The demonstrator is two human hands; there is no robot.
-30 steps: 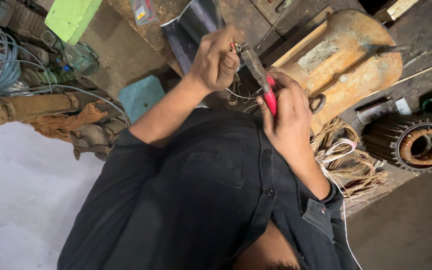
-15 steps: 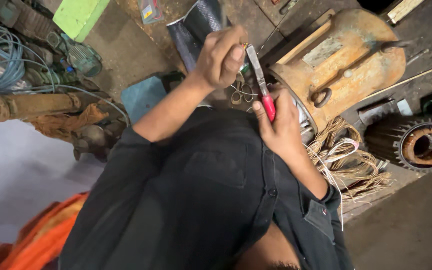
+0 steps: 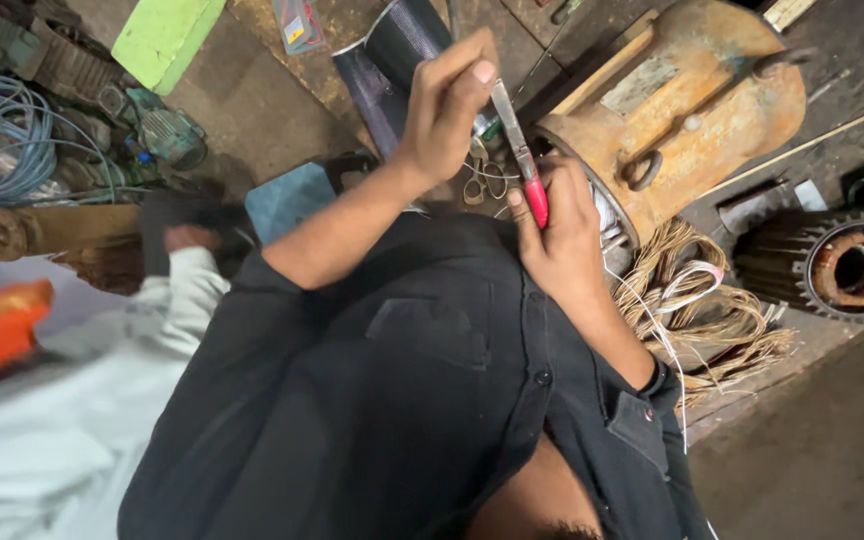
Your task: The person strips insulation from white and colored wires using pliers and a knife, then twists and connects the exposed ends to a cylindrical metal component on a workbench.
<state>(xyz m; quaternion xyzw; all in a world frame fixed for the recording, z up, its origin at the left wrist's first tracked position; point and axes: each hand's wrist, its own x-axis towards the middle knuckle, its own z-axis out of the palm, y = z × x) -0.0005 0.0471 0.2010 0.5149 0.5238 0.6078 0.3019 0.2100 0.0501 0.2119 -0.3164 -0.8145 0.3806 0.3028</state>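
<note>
Both hands, left [image 3: 449, 110] & right [image 3: 558, 225], held the red-handled knife [image 3: 520, 155]; best w/ a slow, steady grip.

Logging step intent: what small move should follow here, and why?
Probably the left hand should release the blade. It pinches the tip of the red-handled metal-bladed tool, whose handle the right hand grips, beside the open end of the rusty orange motor housing.
</note>
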